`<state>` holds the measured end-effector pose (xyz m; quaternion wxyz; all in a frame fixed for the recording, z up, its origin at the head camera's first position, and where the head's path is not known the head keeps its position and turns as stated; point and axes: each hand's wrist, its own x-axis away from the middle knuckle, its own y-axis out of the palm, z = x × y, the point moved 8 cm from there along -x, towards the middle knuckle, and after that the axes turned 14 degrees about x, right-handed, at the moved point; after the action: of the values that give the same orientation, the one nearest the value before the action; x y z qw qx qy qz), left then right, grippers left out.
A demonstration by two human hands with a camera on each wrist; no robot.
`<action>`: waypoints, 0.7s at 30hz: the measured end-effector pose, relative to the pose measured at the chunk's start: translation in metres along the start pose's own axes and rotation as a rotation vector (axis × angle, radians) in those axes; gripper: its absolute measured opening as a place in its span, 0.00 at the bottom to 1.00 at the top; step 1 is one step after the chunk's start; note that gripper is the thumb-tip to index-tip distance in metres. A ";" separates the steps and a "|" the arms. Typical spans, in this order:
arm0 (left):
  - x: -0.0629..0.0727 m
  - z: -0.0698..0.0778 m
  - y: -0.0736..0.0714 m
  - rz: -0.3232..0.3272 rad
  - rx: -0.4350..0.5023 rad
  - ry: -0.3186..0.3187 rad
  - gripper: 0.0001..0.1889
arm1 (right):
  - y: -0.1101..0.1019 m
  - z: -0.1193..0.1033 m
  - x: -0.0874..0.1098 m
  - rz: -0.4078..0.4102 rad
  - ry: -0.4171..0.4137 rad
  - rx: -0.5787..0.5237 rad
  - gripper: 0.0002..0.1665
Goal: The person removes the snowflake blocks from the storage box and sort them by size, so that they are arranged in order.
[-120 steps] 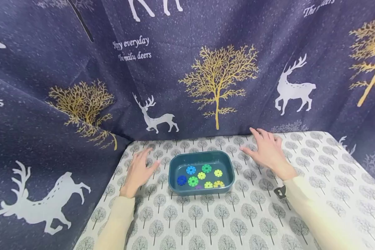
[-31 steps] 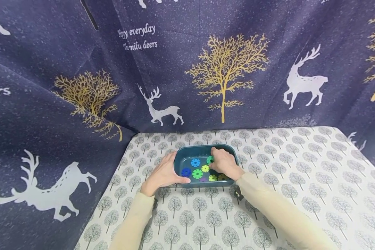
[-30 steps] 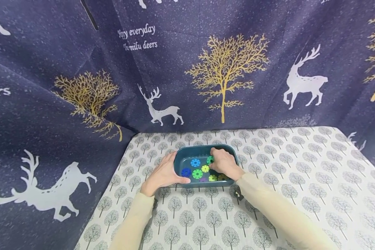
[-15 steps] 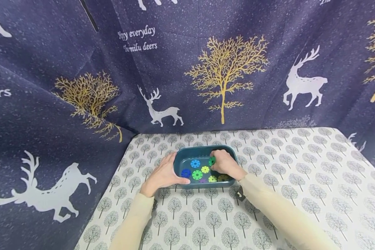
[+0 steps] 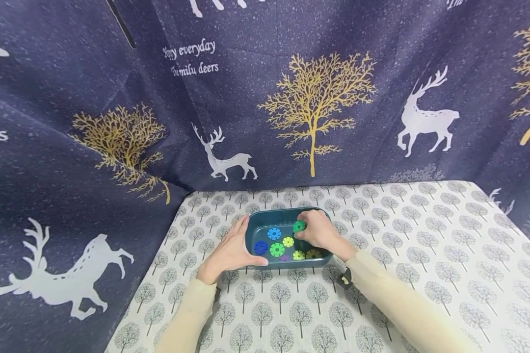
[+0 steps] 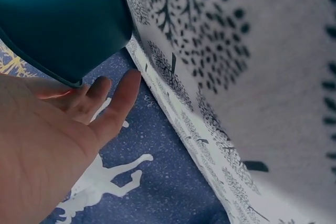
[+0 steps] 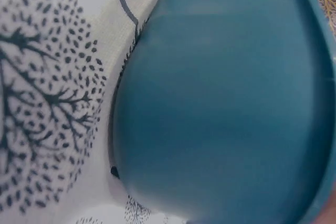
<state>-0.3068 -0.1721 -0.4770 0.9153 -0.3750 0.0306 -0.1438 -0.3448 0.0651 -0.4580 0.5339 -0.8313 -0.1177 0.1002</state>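
Left hand (image 5: pixel 230 249) gripped teal tray (image 5: pixel 274 216) at left edge. Right hand (image 5: pixel 320 230) pinched dark-green disc (image 5: pixel 298 226) toward right edge.

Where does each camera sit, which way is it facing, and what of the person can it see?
Head: worn on the head, facing forward and down at the teal tray; left hand, right hand and both sleeves show.
Left wrist: on that wrist, looking past the left hand, largely visible, at the tray's outside.
Right wrist: on that wrist, facing the tray's outer wall; only blurred skin shows, lower right.
Shared: both wrist views include tray and tree-print cloth.
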 end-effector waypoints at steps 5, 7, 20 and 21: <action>0.001 0.000 0.001 -0.011 -0.003 0.018 0.79 | -0.005 0.008 0.011 0.007 0.026 -0.063 0.31; 0.002 -0.001 0.002 -0.009 0.009 0.019 0.80 | -0.007 0.013 0.016 0.011 0.040 -0.087 0.31; -0.001 -0.006 0.000 -0.008 0.041 -0.018 0.79 | -0.036 0.042 0.043 0.136 0.048 -0.178 0.29; -0.001 -0.006 0.000 -0.008 0.044 -0.015 0.79 | -0.037 0.046 0.044 0.134 0.064 -0.191 0.30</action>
<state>-0.3090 -0.1760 -0.4812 0.9229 -0.3562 0.0190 -0.1451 -0.3196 0.1333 -0.4454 0.4480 -0.8870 -0.0538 0.0977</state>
